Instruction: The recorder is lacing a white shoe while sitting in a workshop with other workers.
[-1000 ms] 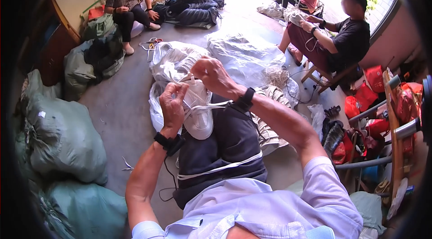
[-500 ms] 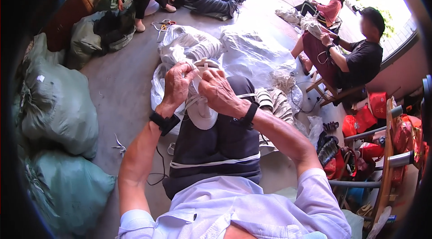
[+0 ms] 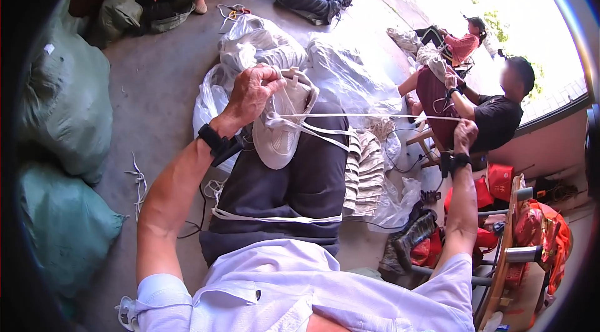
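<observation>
On my dark-trousered thighs rests a white lace-up shoe (image 3: 278, 138), its toe pointing toward me. My left hand (image 3: 255, 91) is closed at the shoe's upper left side, thumb and fingers pinched on a white lace near the eyelets. Far out to the right, my right hand (image 3: 464, 136) is closed on the end of a white shoelace (image 3: 375, 115), which runs taut from the shoe's front. Another loop of lace hangs from the shoe over my right thigh. More white laces (image 3: 275, 216) lie across my lap.
Clear plastic bags (image 3: 356, 75) with pale shoes lie beyond my knees. Stacked pale shoe pieces (image 3: 362, 172) stand right of my legs. Large green sacks (image 3: 62, 226) fill the left. A seated person (image 3: 500, 113) works at the right, near a wooden rack (image 3: 506, 251) with red bags.
My right hand has swung from the shoe far out to the right, drawing the lace straight. My left hand has stayed by the shoe. The whole view has shifted somewhat.
</observation>
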